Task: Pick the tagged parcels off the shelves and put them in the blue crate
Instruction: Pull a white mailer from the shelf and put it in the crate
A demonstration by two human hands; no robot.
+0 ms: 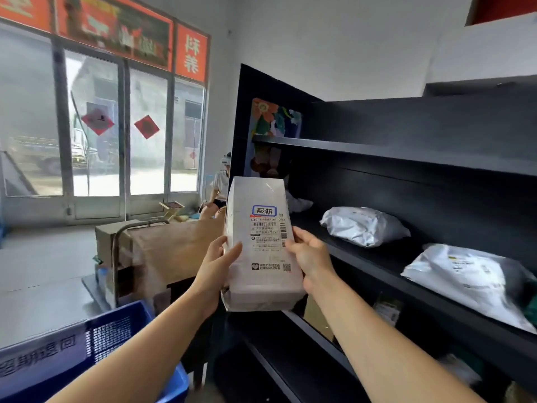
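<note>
We held the tagged parcel [261, 245] upright at frame centre, in front of the black shelves [406, 158]. Left hand [216, 264] and right hand [309, 258] gripped its sides, fingers clamped on it. Blue crate [116, 330] sat lower left; two grey parcels [363, 226] lay on the right-hand shelf.

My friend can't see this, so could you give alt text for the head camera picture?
Both hands, left hand and right hand, hold a white tagged parcel upright before dark shelves; a blue crate sits lower left.
</note>
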